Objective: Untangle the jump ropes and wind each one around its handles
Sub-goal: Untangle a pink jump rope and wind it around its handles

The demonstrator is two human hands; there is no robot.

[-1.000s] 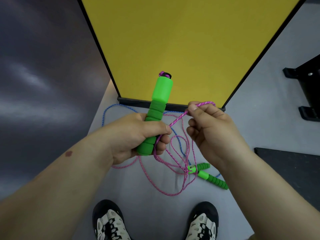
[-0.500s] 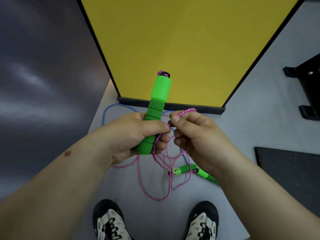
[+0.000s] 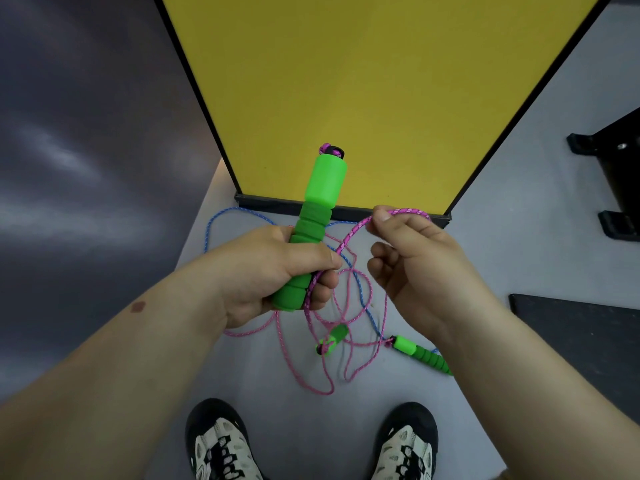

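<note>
- Two hands work over a pale grey floor [image 3: 263, 382]. The left hand [image 3: 273, 271] is wrapped tight round an upright green handle [image 3: 311, 230], with a strand of the pink rope [image 3: 349, 233] caught under its fingers against the foam grip.
- The right hand [image 3: 412, 258] pinches that same pink rope between thumb and forefinger, so that it arcs over the top of the hand. Its other fingers are curled loosely.
- Below the hands, slack pink loops hang down to the floor and cross a thin blue rope [image 3: 221, 216] that also lies there, curving out to the left.
- Two more green handles are on the floor: a small handle [image 3: 334, 337] among the loops, and a ribbed handle [image 3: 420, 355] lying partly under the right forearm.
- Ahead stands a yellow panel [image 3: 363, 81] with a black frame, its base on the floor.
- A dark wall [image 3: 86, 150] fills the left side; a black mat [image 3: 581, 327] and black brackets [image 3: 616, 188] sit to the right.
- A pair of black-and-white shoes [image 3: 221, 445] shows at the bottom edge.
</note>
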